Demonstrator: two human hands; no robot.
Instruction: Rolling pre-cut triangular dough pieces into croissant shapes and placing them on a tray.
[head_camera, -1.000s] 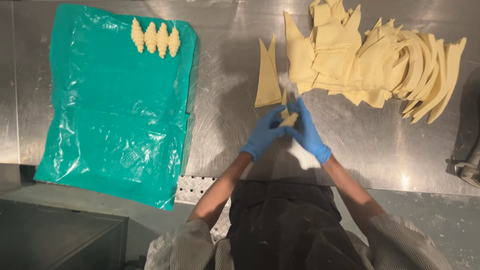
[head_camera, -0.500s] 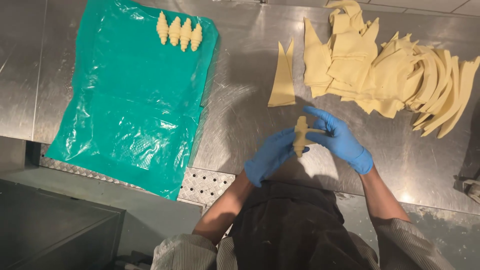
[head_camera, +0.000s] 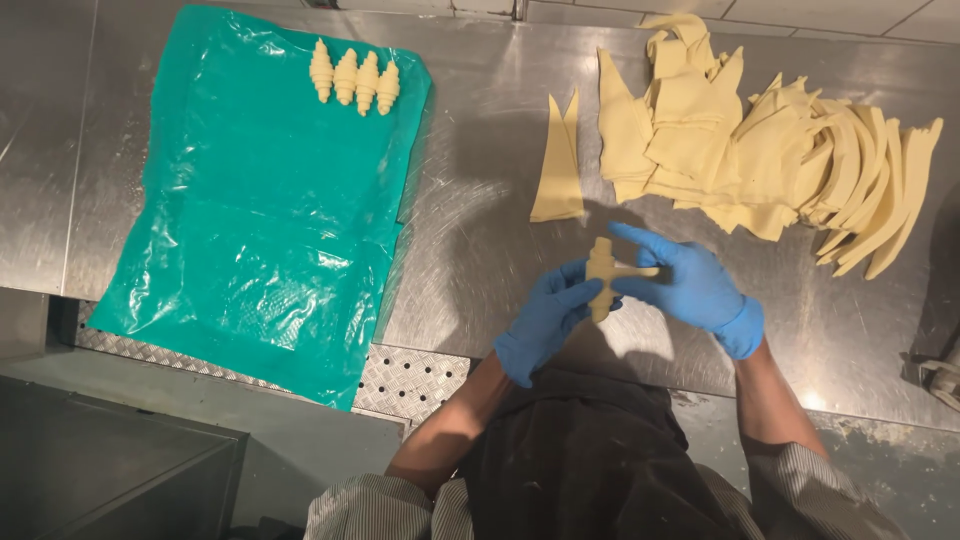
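Both my hands wear blue gloves and meet over the steel worktop (head_camera: 480, 230). Between them is a rolled piece of pale dough (head_camera: 600, 272), croissant-shaped and held upright above the surface. My left hand (head_camera: 545, 322) grips its lower part from the left. My right hand (head_camera: 690, 288) pinches it from the right, forefinger stretched out. Just beyond lies a single flat dough triangle (head_camera: 558, 168). A loose heap of cut dough triangles (head_camera: 760, 140) covers the far right of the worktop.
A green plastic sheet (head_camera: 250, 220) lies on the left, with several shaped croissants (head_camera: 353, 78) in a row at its far edge. A perforated metal strip (head_camera: 410, 380) runs along the near edge. A dark surface (head_camera: 100, 470) sits lower left.
The rolled dough has come up off the worktop and now stands between both hands. The view has shifted, so the sheet and the heap sit further right and lower in the picture.
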